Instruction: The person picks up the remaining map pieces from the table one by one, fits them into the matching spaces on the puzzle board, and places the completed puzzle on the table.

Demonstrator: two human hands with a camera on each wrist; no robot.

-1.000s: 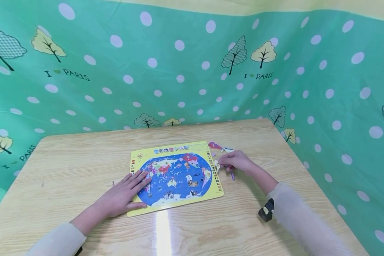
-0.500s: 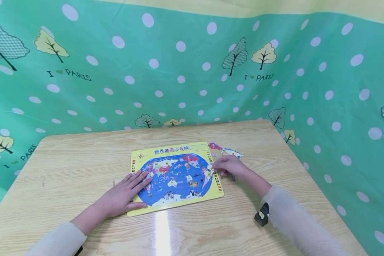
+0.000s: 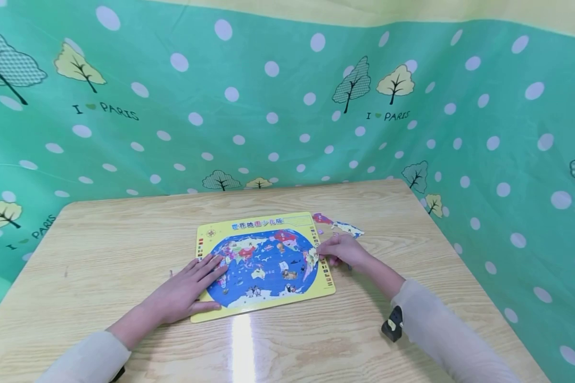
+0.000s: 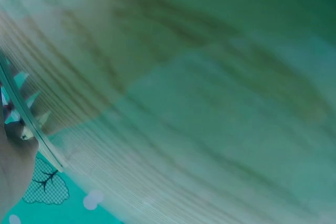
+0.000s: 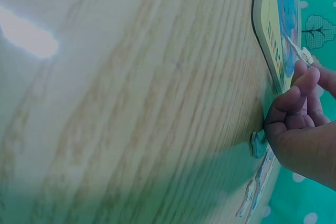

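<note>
A yellow-bordered world map puzzle board (image 3: pixel 268 313) with a blue oval map lies on the table. My left hand (image 3: pixel 184 291) rests on its left side with fingers extended; in the left wrist view only part of that hand (image 4: pixel 14 166) shows at the edge. At the board's right border, my right hand (image 3: pixel 347 251) pinches a small pale puzzle piece between thumb and fingers. In the right wrist view the puzzle piece (image 5: pixel 303 54) stands tilted above the map, its lower part hidden by the fingertips.
A white puzzle piece (image 3: pixel 348 229) and a red one (image 3: pixel 322 218) lie past the board's upper right corner. Another small piece shows beneath the right hand (image 5: pixel 258 144). A tiny item (image 3: pixel 170 273) lies left of the board. A dotted green curtain (image 3: pixel 268 106) hangs behind the table.
My right hand has moved left with the pale puzzle piece, from beside the board to over its right border, uncovering the white piece behind. The left hand has stayed in place.
</note>
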